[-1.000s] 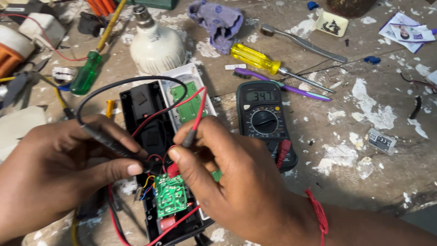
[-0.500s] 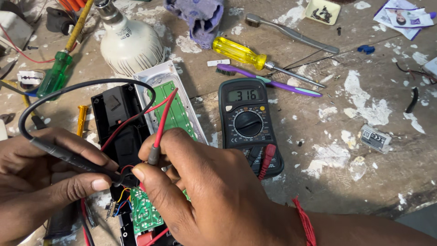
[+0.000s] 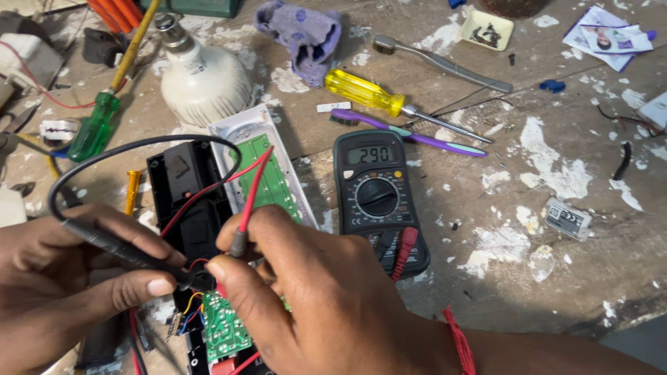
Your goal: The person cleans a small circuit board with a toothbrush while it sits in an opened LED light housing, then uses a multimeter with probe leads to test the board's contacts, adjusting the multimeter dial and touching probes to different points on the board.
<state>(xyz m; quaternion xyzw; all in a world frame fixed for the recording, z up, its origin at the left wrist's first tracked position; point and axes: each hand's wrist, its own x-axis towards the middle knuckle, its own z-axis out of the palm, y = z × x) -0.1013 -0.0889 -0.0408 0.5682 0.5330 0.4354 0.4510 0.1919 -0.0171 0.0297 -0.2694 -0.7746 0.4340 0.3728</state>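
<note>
Your left hand (image 3: 66, 285) lies low at the near left edge, thumb and forefinger pinched shut, knuckles up. Your right hand (image 3: 326, 298) reaches in from the near right corner, fingertips (image 3: 222, 267) pinched tight together, wrist angled toward the left hand.

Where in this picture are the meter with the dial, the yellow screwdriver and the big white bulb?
multimeter (image 3: 376, 196): head view, on its round dial.
yellow screwdriver (image 3: 361, 91): head view, on its handle.
white bulb (image 3: 206, 82): head view, on its wide dome.
</note>
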